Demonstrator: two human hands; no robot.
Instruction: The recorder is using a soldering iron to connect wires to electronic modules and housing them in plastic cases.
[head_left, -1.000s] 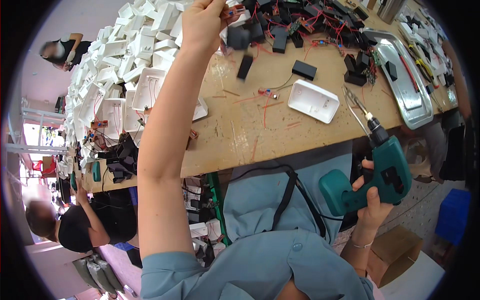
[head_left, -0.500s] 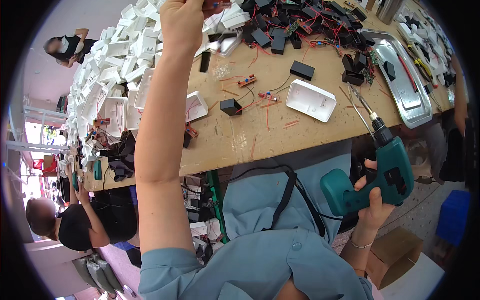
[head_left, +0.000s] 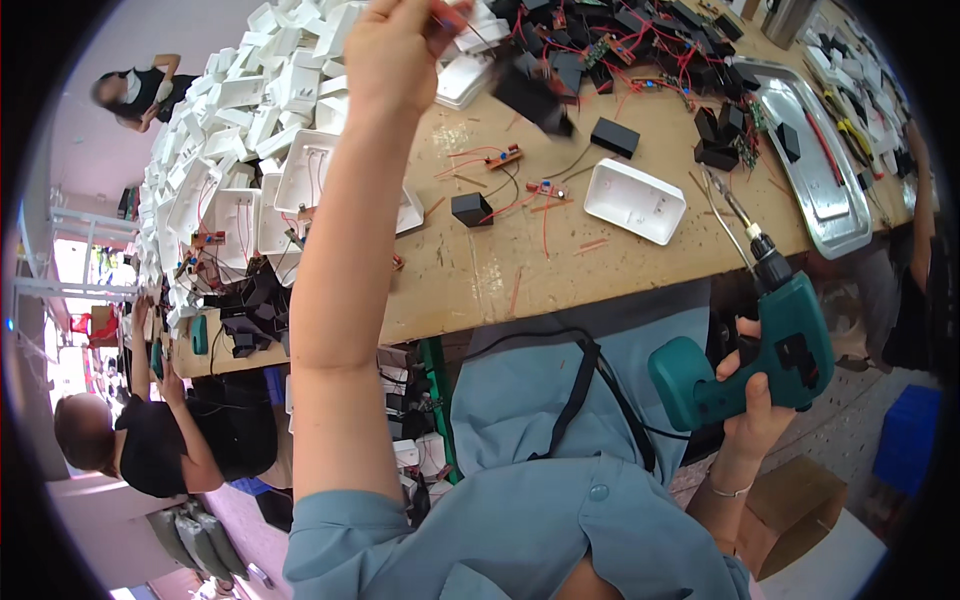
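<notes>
At the far edge of the view my left hand (head_left: 392, 62) pinches a small reddish circuit board (head_left: 455, 16), mostly hidden by the fingers. A black rectangular box (head_left: 533, 98), smeared by motion, hangs in the air just right of this hand, seemingly on the board's wires. My right hand (head_left: 757, 415) is wrapped round the handle of a teal soldering gun (head_left: 795, 350), whose tip and thin curved feed tube point up toward the table edge. Nearest the tip is an open white plastic case (head_left: 635, 200). Left of it lie two wired red boards (head_left: 546, 189) and a black box (head_left: 471, 209).
White cases (head_left: 250, 130) are heaped at the left, and wired black boxes (head_left: 620, 45) pile up at the back. A metal tray (head_left: 835, 215) with tools stands at the right of the table (head_left: 440, 290). A co-worker (head_left: 150, 445) sits at the left; another person (head_left: 140, 95) is farther off.
My left hand has shifted slightly right with the circuit board, and the black box has swung out to its right. My right hand keeps the soldering gun in nearly the same place.
</notes>
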